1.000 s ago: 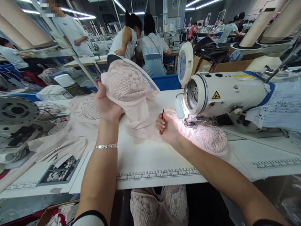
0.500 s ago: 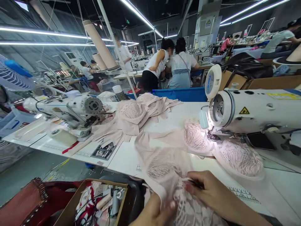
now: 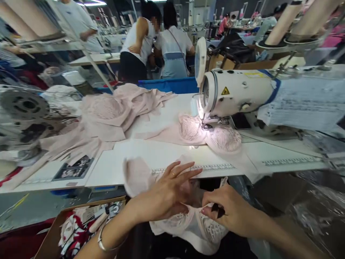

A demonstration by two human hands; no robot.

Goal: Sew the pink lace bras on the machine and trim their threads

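My left hand lies on a pale pink lace bra piece held in front of the table edge, its fingers partly spread over the fabric. My right hand pinches the same piece from the right and also holds a small dark thread snipper. Another pink lace bra lies under the needle of the white sewing machine, lit by its lamp.
A heap of pink bra pieces lies on the white table at the left. A cardboard box of oddments stands below left. Another machine's handwheel is at far left. Several people stand behind a blue bin.
The view swung away left and back. My hands dropped from the table top to the front edge, and now hold a bra piece low, away from the machine.
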